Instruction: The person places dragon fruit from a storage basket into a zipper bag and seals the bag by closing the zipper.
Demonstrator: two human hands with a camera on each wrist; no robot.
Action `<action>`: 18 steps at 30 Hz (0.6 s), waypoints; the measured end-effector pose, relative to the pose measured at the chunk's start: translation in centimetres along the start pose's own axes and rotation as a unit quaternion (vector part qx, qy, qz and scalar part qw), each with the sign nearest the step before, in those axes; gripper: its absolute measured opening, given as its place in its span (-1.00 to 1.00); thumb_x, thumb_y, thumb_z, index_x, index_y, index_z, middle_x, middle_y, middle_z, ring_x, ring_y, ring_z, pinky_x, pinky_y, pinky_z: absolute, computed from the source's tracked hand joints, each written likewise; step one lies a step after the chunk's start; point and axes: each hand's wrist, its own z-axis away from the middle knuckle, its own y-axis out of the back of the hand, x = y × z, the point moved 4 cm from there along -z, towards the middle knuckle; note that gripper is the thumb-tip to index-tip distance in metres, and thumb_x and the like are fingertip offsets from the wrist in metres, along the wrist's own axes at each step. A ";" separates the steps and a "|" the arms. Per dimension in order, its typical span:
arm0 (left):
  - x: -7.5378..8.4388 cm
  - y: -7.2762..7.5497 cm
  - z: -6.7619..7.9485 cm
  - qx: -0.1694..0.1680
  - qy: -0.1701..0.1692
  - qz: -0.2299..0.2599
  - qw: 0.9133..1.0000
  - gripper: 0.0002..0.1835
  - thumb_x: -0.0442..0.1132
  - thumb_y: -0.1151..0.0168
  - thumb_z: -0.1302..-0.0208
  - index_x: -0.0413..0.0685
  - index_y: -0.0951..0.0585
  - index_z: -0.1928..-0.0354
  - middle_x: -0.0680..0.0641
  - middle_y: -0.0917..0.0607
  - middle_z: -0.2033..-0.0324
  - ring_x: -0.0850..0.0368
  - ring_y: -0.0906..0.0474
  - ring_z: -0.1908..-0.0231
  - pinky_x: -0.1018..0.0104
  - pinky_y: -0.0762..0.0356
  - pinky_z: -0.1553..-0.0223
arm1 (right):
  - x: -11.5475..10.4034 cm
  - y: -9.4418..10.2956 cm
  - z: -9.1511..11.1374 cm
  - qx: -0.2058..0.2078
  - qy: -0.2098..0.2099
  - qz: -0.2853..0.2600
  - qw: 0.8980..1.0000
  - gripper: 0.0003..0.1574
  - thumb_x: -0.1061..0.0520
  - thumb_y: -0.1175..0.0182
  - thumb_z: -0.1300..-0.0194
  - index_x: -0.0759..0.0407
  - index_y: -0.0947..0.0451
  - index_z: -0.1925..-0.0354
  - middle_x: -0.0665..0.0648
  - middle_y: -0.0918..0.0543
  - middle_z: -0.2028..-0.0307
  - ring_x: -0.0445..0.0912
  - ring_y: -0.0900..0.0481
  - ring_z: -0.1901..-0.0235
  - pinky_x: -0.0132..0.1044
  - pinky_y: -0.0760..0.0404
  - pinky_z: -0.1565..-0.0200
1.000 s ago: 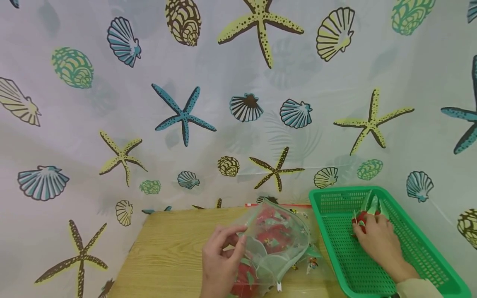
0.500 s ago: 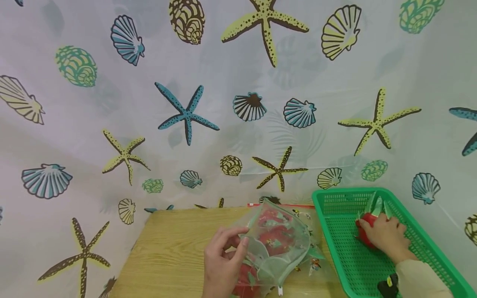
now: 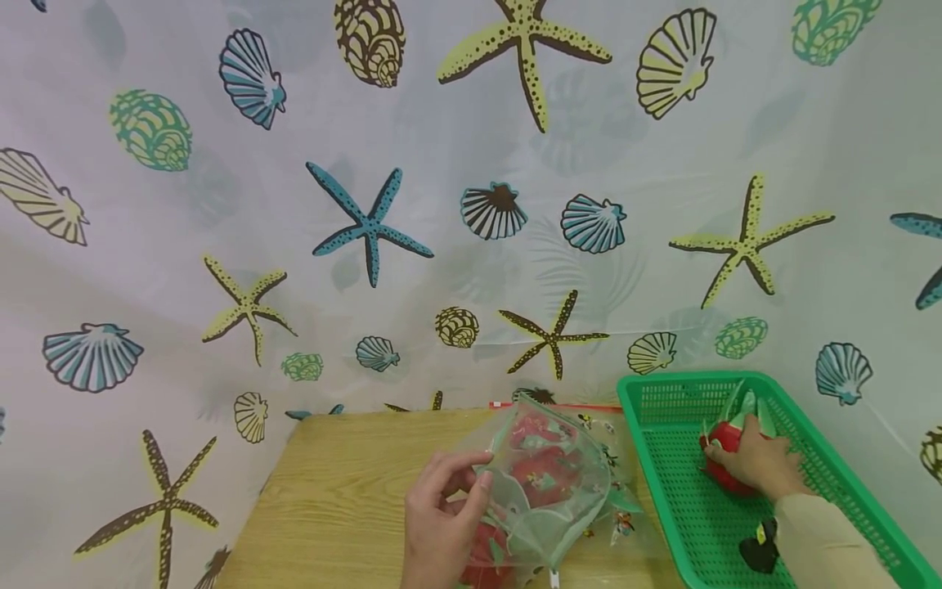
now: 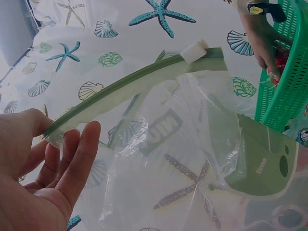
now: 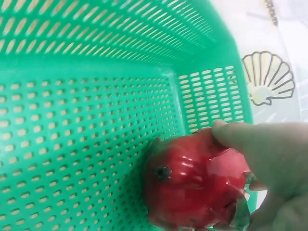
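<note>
My left hand (image 3: 445,515) pinches the mouth edge of a clear zip bag (image 4: 159,130) between thumb and fingers. The bag's green zip strip (image 4: 110,89) bows upward in the left wrist view, with a white slider (image 4: 194,51) near its far end. Red dragon fruits (image 3: 545,473) show through the plastic. Over in the green basket (image 3: 706,544), my right hand (image 3: 769,462) grips another dragon fruit (image 5: 187,183) by its side. Its pale green leafy tips (image 3: 758,409) point towards the basket's far end. Some right fingers are hidden behind the fruit.
A wooden table (image 3: 331,483) lies under the bag. Printed clear plastic with a red zip strip (image 3: 581,406) lies beside the basket. A curtain (image 3: 441,131) with shells and starfish hangs behind. The basket's raised walls stand around my right hand.
My right hand has shifted around the dragon fruit, which now shows more of its red side and sits slightly nearer to me. The left hand keeps hold of the bag, almost still.
</note>
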 end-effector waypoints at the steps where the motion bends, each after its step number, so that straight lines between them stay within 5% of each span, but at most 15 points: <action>1: 0.0 0.0 0.0 0.000 0.001 0.000 1.000 -0.85 -0.30 -0.33 -0.29 -0.02 -0.71 0.11 -0.06 -0.51 0.39 0.29 -0.56 0.45 0.44 -0.57 0.61 | 0.1 -0.1 -0.1 -0.005 0.000 -0.007 1.000 0.24 -0.26 -0.13 -0.34 0.59 0.31 -0.34 0.96 0.02 -0.04 0.86 0.03 -0.07 0.58 -0.22 -0.08; 9: -0.2 0.2 0.1 -0.001 -0.001 0.006 1.000 -0.84 -0.33 -0.33 -0.27 -0.04 -0.71 0.12 -0.07 -0.51 0.38 0.29 -0.58 0.42 0.39 -0.63 0.56 | 0.2 -0.6 -0.5 -0.036 -0.014 -0.040 0.998 0.49 -0.52 0.03 -0.30 0.64 0.48 -0.39 0.98 0.22 -0.15 0.83 0.10 -0.16 0.57 -0.20 -0.14; 14: -0.2 0.3 0.2 -0.002 0.005 0.003 1.000 -0.84 -0.30 -0.33 -0.28 -0.03 -0.71 0.11 -0.07 -0.51 0.39 0.29 -0.58 0.42 0.40 -0.64 0.55 | 0.5 -0.7 -0.4 -0.004 -0.015 -0.065 0.998 0.13 -0.39 0.04 -0.38 0.56 0.19 -0.24 0.86 -0.12 -0.01 0.70 -0.26 0.01 0.36 -0.45 0.12; 18: -0.2 0.3 0.1 -0.001 0.017 0.000 1.000 -0.84 -0.27 -0.34 -0.28 0.01 -0.71 0.11 -0.06 -0.52 0.38 0.27 -0.59 0.42 0.42 -0.62 0.54 | 0.9 -0.6 -0.4 0.018 -0.009 -0.088 0.996 -0.11 -0.15 -0.04 -0.39 0.50 0.10 -0.21 0.74 -0.21 0.04 0.59 -0.32 0.07 0.22 -0.46 0.24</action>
